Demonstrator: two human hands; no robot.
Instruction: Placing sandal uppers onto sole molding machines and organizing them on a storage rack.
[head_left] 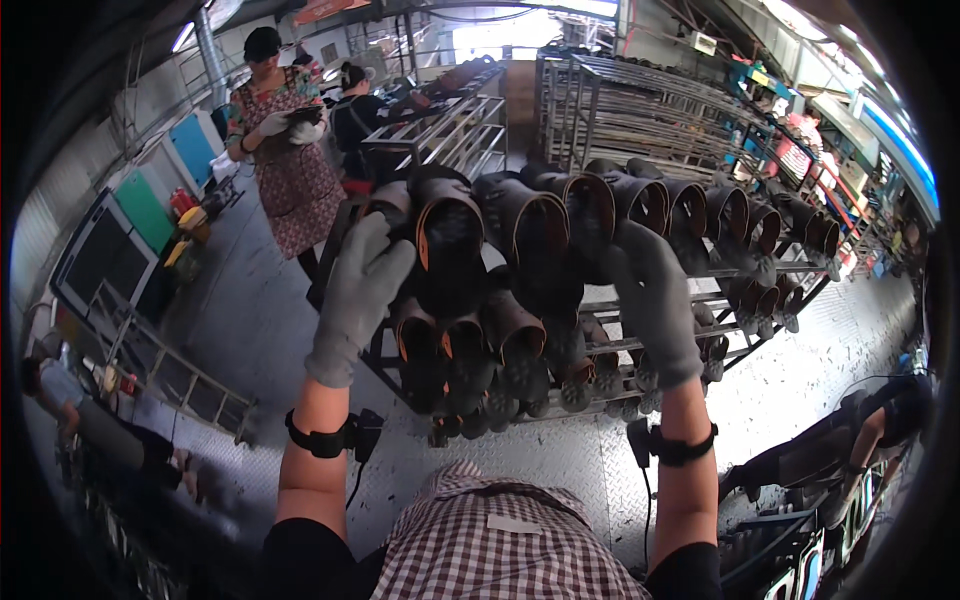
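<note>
Both my hands wear grey gloves and reach forward to a metal rack (790,268) of dark shoes. The fingers of my left hand (362,300) are apart, beside a shoe (388,200) at the left end of the top row. Stretched fingers of my right hand (655,305) are close to another shoe (588,210) near the row's middle; whether they touch it I cannot tell. Between my hands sit two large dark shoes, one with an orange-edged opening (450,225) and one with a tan edge (540,230). Several more shoes (515,335) fill the lower tier.
A person in a patterned apron (293,190) stands at the far left, holding a dark item; another person (355,120) is behind. More metal racks (650,110) stand at the back. A ladder-like frame (180,380) is at left. People work at both lower sides.
</note>
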